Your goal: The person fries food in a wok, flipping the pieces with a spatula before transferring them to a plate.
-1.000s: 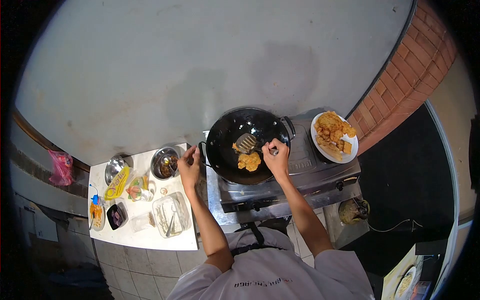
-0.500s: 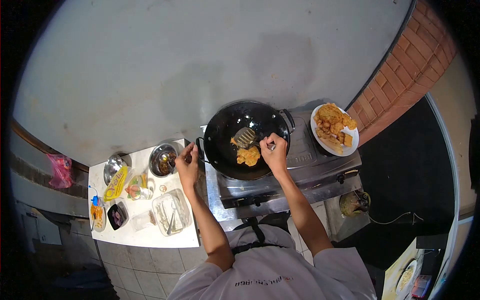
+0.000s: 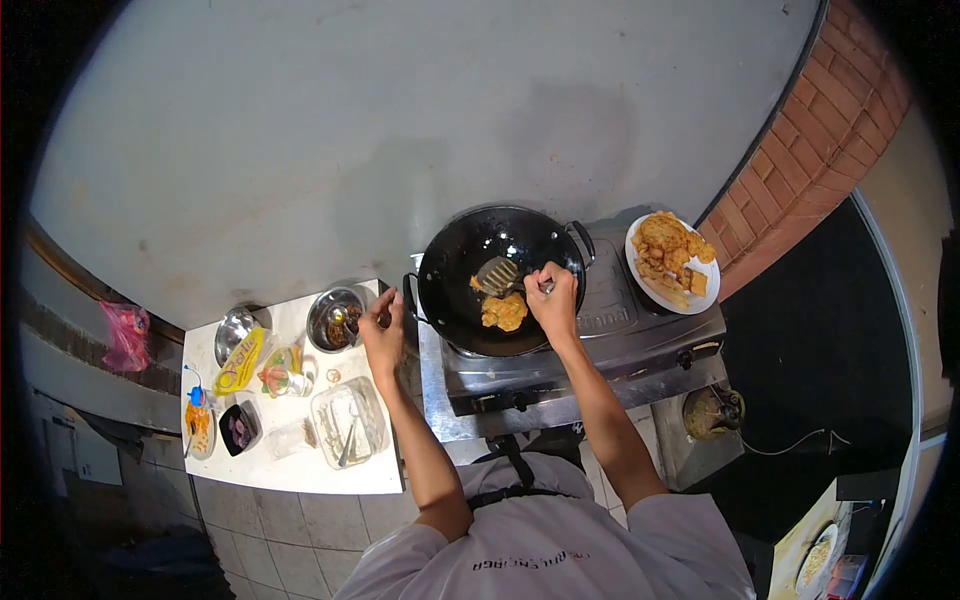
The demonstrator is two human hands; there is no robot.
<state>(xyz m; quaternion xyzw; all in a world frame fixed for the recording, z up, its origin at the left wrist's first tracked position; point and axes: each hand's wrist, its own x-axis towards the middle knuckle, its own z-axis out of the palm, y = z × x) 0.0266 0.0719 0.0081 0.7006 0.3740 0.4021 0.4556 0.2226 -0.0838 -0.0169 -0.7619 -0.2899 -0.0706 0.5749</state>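
My right hand point(image 3: 553, 305) is wrapped round the handle of a slotted metal spatula point(image 3: 496, 275). The spatula's head lies inside a black wok point(image 3: 455, 325), touching or just beside a golden fried piece point(image 3: 505, 313). Smaller orange-brown bits show at the head's left edge. Just left of the wok's left handle, my left hand point(image 3: 381, 335) is raised with its fingers apart and nothing visible in them. It is also close to a steel bowl point(image 3: 316, 318) with dark contents and a spoon.
The wok sits on a gas stove point(image 3: 600, 375). Right of it stands a white plate point(image 3: 692, 303) of fried food. A white table point(image 3: 290, 480) on the left bears a clear plastic container point(image 3: 380, 440), a yellow packet point(image 3: 241, 362) and a black bowl point(image 3: 252, 440). A wall rises behind.
The view has shifted slightly, so most things sit a little further right. My right hand keeps hold of the spatula in the wok; my left hand stays by the wok's left handle.
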